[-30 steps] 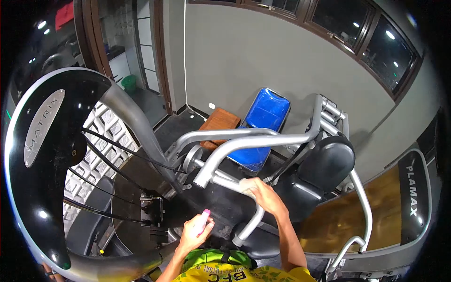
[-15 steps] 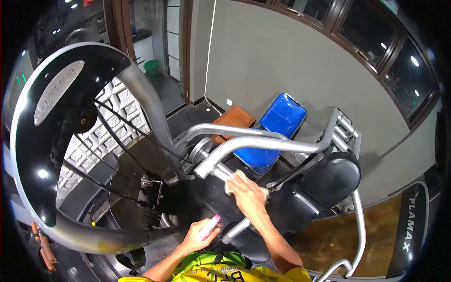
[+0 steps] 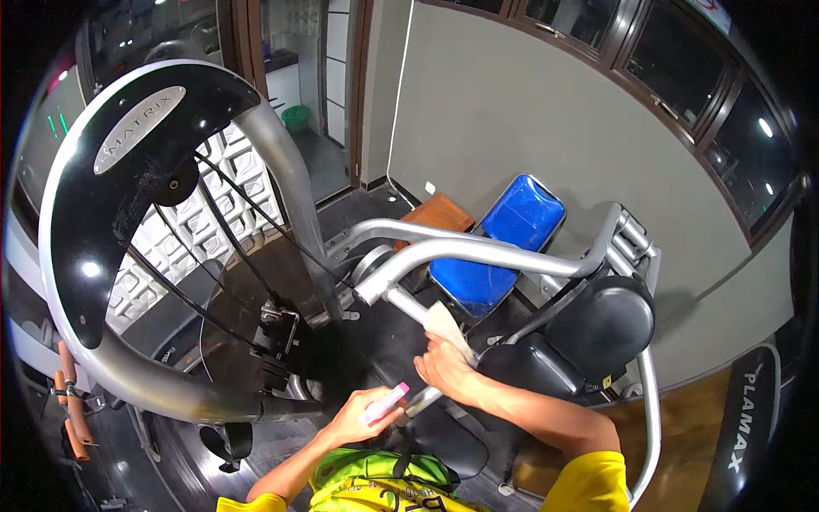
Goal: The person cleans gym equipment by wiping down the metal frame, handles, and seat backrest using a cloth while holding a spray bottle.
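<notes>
My left hand (image 3: 351, 418) is closed around a small white bottle with a pink cap (image 3: 386, 403), held low in front of my body. In my right hand (image 3: 444, 369) is a cream cloth (image 3: 448, 327), which lies against the silver bar (image 3: 405, 305) of a gym machine. Part of the bar is hidden under the cloth and fingers. Just beyond that hand runs the machine's bent silver arm (image 3: 495, 253). To the right of the hand sits the black padded seat (image 3: 531, 367), with a black backrest (image 3: 601, 324) above it.
On the left rises the machine's curved frame with a MATRIX plate (image 3: 139, 128) and black cables. Behind the silver arm stand a blue padded chair (image 3: 525, 213) and a brown wooden box (image 3: 439, 213). A PLAMAX board (image 3: 665, 435) is at the right, near a grey wall (image 3: 512, 111).
My right hand and the cloth have slid a little down the bar, and the forearm now comes in more from the right. The whole view has shifted slightly. My left hand still holds the bottle.
</notes>
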Demonstrator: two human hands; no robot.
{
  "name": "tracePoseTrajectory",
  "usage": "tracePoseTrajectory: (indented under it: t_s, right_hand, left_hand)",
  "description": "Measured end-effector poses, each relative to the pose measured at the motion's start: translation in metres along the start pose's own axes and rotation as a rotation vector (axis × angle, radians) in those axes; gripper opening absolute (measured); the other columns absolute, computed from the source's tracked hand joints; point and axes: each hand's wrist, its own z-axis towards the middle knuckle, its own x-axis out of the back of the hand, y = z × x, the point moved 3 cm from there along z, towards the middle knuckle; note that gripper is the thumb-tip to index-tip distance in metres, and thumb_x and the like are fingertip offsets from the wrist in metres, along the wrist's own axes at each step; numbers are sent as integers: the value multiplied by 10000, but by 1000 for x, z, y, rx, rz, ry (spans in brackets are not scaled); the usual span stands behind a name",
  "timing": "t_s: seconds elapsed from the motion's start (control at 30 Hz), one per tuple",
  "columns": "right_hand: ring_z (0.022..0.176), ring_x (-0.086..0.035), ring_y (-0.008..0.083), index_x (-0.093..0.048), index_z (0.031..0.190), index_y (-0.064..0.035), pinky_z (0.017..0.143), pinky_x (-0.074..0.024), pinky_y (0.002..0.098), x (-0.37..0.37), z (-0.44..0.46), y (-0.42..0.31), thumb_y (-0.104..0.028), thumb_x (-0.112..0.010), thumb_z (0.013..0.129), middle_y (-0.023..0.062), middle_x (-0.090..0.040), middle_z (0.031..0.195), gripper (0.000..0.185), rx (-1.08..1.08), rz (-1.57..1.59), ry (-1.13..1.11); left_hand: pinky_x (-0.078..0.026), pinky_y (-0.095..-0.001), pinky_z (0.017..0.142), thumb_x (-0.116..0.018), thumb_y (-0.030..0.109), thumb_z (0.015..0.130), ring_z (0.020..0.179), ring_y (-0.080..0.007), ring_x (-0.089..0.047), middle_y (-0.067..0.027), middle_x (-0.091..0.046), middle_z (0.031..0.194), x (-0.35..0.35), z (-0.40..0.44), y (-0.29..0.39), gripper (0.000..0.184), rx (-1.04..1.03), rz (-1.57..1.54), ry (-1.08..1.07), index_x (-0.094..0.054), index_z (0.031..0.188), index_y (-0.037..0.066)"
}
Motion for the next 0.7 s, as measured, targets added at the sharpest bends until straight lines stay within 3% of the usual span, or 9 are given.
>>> tracePoseTrajectory:
  t_s: [0.03, 0.1, 0.13, 0.23, 0.4, 0.47, 0.53, 0.6, 0.7]
  right_hand:
    - [970, -647, 260, -667, 982, -107, 1062, -347, 424, 2, -11, -1, -210, -523, 863, 109, -701, 889, 213, -6, 1, 0]
    - [732, -650, 264, -656, 969, -78, 906, -473, 389, 18, -38, 5, -185, -531, 850, 98, -664, 753, 202, -43, 285, 439]
    - [732, -650, 264, -656, 969, -78, 906, -473, 389, 26, -47, 0, -185, -531, 850, 98, -664, 753, 202, -48, 284, 439]
    - [755, -664, 250, -636, 959, -84, 573, -520, 369, 62, -69, -5, -130, -537, 822, 78, -623, 721, 175, -125, 442, 338]
    - [786, -667, 245, -652, 972, -137, 638, -540, 370, 75, -70, 27, -100, -546, 810, 55, -639, 795, 197, -233, 811, 424]
    - [790, -662, 249, -650, 943, -139, 683, -537, 374, 63, -50, 30, -91, -555, 797, 46, -654, 823, 180, -271, 606, 759]
    - [750, -645, 229, -629, 884, -125, 617, -518, 354, 45, -31, 10, -139, -589, 783, 29, -633, 715, 110, -236, 350, 541]
    - [696, -671, 211, -654, 922, -94, 607, -499, 338, 10, -10, -17, -153, -580, 809, 83, -674, 718, 148, -206, 247, 208]
    - [688, -688, 228, -660, 981, -96, 607, -509, 390, 8, 0, -15, -176, -571, 836, 83, -678, 682, 188, -249, 446, 53]
  left_hand:
    - [-492, -264, 603, -701, 74, 839, 649, -120, -621, -59, -656, 769, 2, 0, 1, 122, -2, 8, 23, -664, 946, 28]
    - [-509, -273, 636, -701, 67, 832, 683, -146, -652, -76, -675, 793, 3, -1, -4, 136, 47, 31, 31, -661, 954, 25]
    - [-509, -273, 636, -701, 67, 832, 683, -146, -652, -76, -675, 793, 2, -2, -6, 136, 43, 31, 27, -661, 954, 25]
    - [-491, -259, 598, -701, 77, 838, 634, -117, -622, -55, -654, 748, 7, -2, -10, 131, 67, -3, 123, -662, 956, 35]
    - [-441, -236, 537, -692, 100, 858, 575, -68, -554, -15, -615, 691, 19, 0, -27, 125, 1, 56, 244, -658, 964, 44]
    - [-427, -235, 522, -693, 103, 858, 551, -64, -533, -14, -611, 680, 25, 0, -30, 125, 54, 14, 266, -658, 963, 45]
    - [-426, -236, 521, -694, 107, 858, 548, -66, -530, -15, -613, 687, 31, 2, -35, 128, 3, 45, 267, -660, 963, 44]
    - [-424, -237, 520, -695, 111, 859, 544, -68, -527, -17, -614, 693, 40, 3, -35, 130, -41, 78, 262, -661, 964, 43]
    - [-429, -242, 535, -701, 117, 853, 561, -75, -532, -28, -628, 729, 49, 5, -38, 141, 29, 64, 202, -664, 965, 39]
